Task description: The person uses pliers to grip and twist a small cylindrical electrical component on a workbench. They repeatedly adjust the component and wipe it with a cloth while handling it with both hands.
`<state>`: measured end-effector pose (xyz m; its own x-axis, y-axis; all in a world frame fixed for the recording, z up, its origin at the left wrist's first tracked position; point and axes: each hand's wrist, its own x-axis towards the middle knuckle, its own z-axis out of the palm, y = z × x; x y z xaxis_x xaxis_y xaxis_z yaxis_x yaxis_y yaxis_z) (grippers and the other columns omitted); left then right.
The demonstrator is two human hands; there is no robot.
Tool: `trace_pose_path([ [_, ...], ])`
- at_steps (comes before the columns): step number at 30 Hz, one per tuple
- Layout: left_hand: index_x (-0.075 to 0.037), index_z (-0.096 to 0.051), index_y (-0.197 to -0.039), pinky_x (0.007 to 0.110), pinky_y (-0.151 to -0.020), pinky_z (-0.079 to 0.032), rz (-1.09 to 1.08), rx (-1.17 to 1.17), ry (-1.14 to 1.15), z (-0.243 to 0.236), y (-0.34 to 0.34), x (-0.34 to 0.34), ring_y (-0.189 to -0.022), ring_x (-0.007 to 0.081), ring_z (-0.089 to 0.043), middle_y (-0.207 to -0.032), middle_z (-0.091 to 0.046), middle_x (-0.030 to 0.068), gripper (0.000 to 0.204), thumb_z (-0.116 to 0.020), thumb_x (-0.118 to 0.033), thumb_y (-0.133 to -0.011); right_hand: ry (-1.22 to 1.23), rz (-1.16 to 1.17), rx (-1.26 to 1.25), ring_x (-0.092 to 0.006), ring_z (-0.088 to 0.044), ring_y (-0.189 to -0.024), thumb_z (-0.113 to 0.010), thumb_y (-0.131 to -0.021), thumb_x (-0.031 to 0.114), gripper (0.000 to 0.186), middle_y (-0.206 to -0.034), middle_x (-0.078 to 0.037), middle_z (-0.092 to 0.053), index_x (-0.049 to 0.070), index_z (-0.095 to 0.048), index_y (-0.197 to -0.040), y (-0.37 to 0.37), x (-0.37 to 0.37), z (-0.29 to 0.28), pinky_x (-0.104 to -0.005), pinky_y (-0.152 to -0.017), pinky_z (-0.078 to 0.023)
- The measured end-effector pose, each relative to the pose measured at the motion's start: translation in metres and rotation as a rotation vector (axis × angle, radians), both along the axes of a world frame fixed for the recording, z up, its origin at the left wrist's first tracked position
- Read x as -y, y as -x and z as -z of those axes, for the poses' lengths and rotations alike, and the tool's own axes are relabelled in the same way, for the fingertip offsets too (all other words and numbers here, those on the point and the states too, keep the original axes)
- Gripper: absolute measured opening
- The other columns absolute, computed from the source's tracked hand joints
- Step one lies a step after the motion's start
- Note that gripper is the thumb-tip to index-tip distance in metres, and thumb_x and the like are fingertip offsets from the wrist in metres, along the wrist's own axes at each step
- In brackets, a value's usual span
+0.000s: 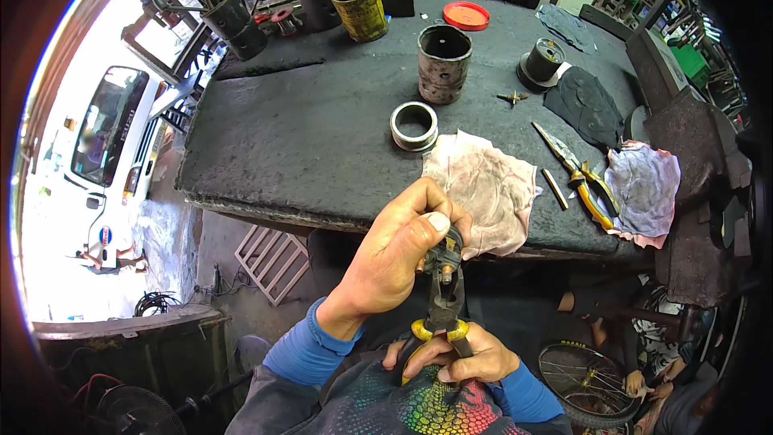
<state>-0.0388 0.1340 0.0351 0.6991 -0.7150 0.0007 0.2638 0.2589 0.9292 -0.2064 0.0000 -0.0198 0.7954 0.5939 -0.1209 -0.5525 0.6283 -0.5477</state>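
My left hand pinches a small dark metal part with copper-coloured ends between thumb and bent fingers, just off the table's near edge. Below it, my right hand is closed around the yellow-and-black handles of pliers. The pliers' jaws point up and meet the lower end of the part; whether they bite on it I cannot tell. Right behind my left hand, a stained pinkish cloth hangs over the edge. A metal ring lies beyond it on the dark table.
Long-nosed pliers, a short rod and a second cloth lie at right. Farther back stand a grimy metal cylinder, a yellow can and a red lid. Another person's hands are near a bicycle wheel, lower right.
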Motion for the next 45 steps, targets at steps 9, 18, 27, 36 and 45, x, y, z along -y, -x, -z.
trace_pose_path([
  [9, -0.006, -0.043, -0.097, 0.030, -0.073, -0.051, 0.026, 0.070, -0.058, 0.000, -0.003, -0.002, -0.080, 0.0156, -0.058, -0.097, -0.062, 0.0155, 0.029, -0.052, -0.033, -0.102, 0.042, -0.018, 0.006, -0.0288, -0.062, -0.130, -0.064, -0.084, -0.002, 0.081, -0.129, -0.020, -0.070, -0.009, -0.033, -0.159, 0.005, 0.003, 0.010, -0.0407, -0.119, -0.042],
  [18, -0.007, -0.042, -0.095, 0.032, -0.073, -0.050, 0.020, 0.149, -0.103, -0.003, 0.001, -0.004, -0.080, 0.0162, -0.056, -0.096, -0.061, 0.0146, 0.030, -0.052, -0.035, -0.100, 0.034, -0.031, 0.028, -0.0272, -0.057, -0.127, -0.064, -0.085, -0.002, 0.054, -0.127, -0.020, -0.064, -0.008, -0.054, -0.138, 0.013, 0.002, 0.025, -0.0398, -0.115, -0.041],
  [27, -0.007, -0.043, -0.095, 0.031, -0.072, -0.048, 0.023, 0.136, -0.070, 0.001, 0.006, -0.004, -0.078, 0.0152, -0.054, -0.094, -0.061, 0.0146, 0.030, -0.052, -0.035, -0.101, 0.080, 0.051, 0.078, -0.0276, -0.059, -0.122, -0.061, -0.083, -0.001, 0.044, -0.123, -0.020, -0.065, -0.005, -0.060, -0.128, 0.010, -0.003, 0.012, -0.0407, -0.112, -0.043],
  [36, -0.002, -0.049, -0.089, 0.037, -0.069, -0.047, 0.218, 0.577, -0.462, -0.024, -0.025, -0.008, -0.074, 0.0164, -0.055, -0.080, -0.057, 0.0061, 0.024, -0.064, -0.020, -0.093, 0.370, -0.032, 0.059, -0.0296, -0.065, -0.112, -0.062, -0.078, 0.004, 0.027, -0.111, -0.017, -0.071, -0.005, -0.071, -0.103, -0.007, 0.019, -0.011, -0.0381, -0.099, -0.050],
  [45, -0.004, -0.060, -0.102, 0.027, -0.071, -0.053, -0.132, 0.211, -0.382, -0.015, -0.042, -0.016, -0.084, 0.0082, -0.062, -0.099, -0.068, 0.0039, 0.026, -0.073, -0.025, -0.100, 0.884, 0.027, 0.130, -0.0265, -0.068, -0.109, -0.069, -0.099, 0.020, 0.036, -0.110, -0.012, -0.071, 0.001, -0.064, -0.129, 0.000, 0.036, -0.037, -0.0399, -0.099, -0.052],
])
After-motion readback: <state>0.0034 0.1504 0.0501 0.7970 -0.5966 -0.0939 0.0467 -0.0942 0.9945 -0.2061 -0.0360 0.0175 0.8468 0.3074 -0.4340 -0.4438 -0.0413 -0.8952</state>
